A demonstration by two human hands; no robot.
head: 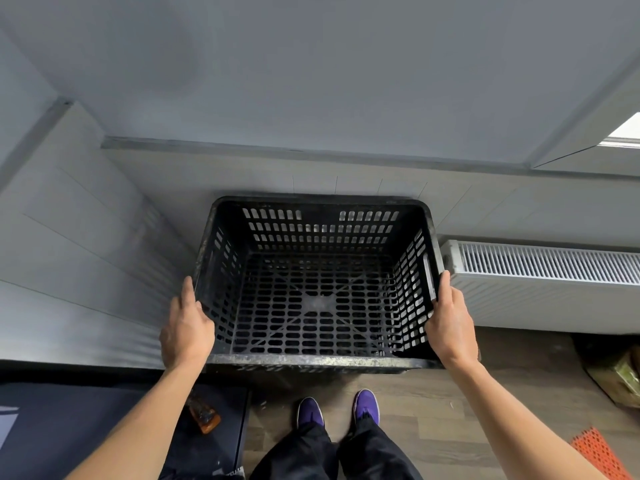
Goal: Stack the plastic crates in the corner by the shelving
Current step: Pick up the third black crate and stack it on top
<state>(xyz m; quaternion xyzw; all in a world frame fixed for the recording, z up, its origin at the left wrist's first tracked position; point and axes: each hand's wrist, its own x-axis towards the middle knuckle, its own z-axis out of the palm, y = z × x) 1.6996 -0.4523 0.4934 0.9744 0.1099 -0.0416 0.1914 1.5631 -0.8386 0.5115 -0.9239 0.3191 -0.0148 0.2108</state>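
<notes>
**Black crate held at both ends, near the wall**

The black perforated plastic crate (317,285) is empty and sits level, its far rim close to the tiled wall (166,188) and its right end just beside the white radiator (540,271). Whether it rests on another crate or is carried clear of the wood-look floor (485,393) cannot be told; a further slotted edge shows under its near rim.

The left hand (187,327) grips the left end rim, thumb on top, fingers wrapped over the outer face. The right hand (450,323) clamps the right end rim beside the handle slot, fingers hidden behind the wall.

Handling, as judged: the shell is rigid, moulded and light when empty. The rim looks scuffed and dusty, so grip may be poor. Take hold at both end rims or handle slots, symmetrically, to keep it level.
</notes>
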